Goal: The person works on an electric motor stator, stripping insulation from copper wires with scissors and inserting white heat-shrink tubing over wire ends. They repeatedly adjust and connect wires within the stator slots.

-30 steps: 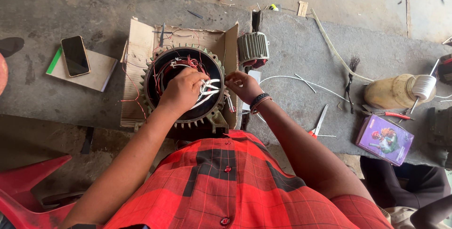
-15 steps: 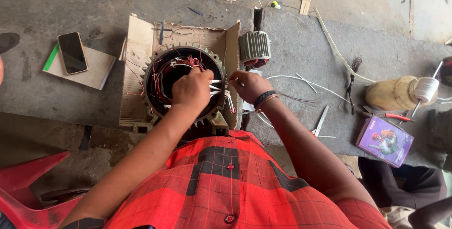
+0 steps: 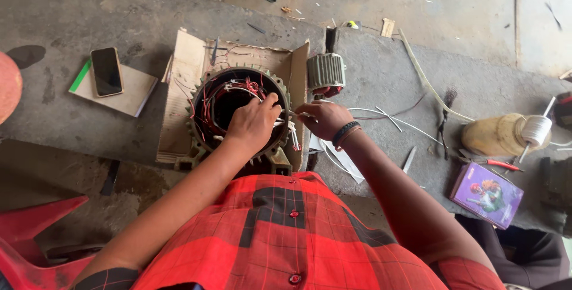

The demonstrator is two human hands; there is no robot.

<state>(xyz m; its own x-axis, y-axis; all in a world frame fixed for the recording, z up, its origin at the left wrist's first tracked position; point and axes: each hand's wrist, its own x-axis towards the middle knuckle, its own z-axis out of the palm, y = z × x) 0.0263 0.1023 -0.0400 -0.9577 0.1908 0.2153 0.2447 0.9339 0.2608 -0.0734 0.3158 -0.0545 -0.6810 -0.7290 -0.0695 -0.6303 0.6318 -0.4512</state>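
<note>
Head view, looking down over a red plaid shirt [image 3: 286, 236]. The stator [image 3: 238, 117], a round finned metal housing with its open bore facing up, sits on flattened cardboard [image 3: 185, 75] on the concrete floor [image 3: 71, 22], directly in front of me. My left hand [image 3: 253, 126] is over the right rim of the bore, fingers curled and pinched on the white sleeved leads [image 3: 285, 124] that come off the windings. My right hand [image 3: 325, 118], black band at the wrist, meets it just outside the rim, fingertips closed on the same bundle of leads; how many strands each hand has I cannot tell. Red and dark wires [image 3: 229, 90] loop loosely around the inside of the bore. Judgement on handling: the housing looks like cast iron and heavy, stiff, not something to shift one-handed; take it by the outer fins or the feet, never by the wires. The leads look thin, springy and light, the sleeving probably slick, so a fingertip pinch close to the winding suits them; the fine winding wire likely kinks or nicks easily, so pull gently. Nearby: a small ribbed cylinder [image 3: 326, 70] just beyond the cardboard, a phone [image 3: 107, 70] on a notebook [image 3: 128, 90] at left, loose white wire [image 3: 381, 114] on the floor, a spool of white thread [image 3: 536, 129] and a purple box [image 3: 487, 194] at right, well apart.
</note>
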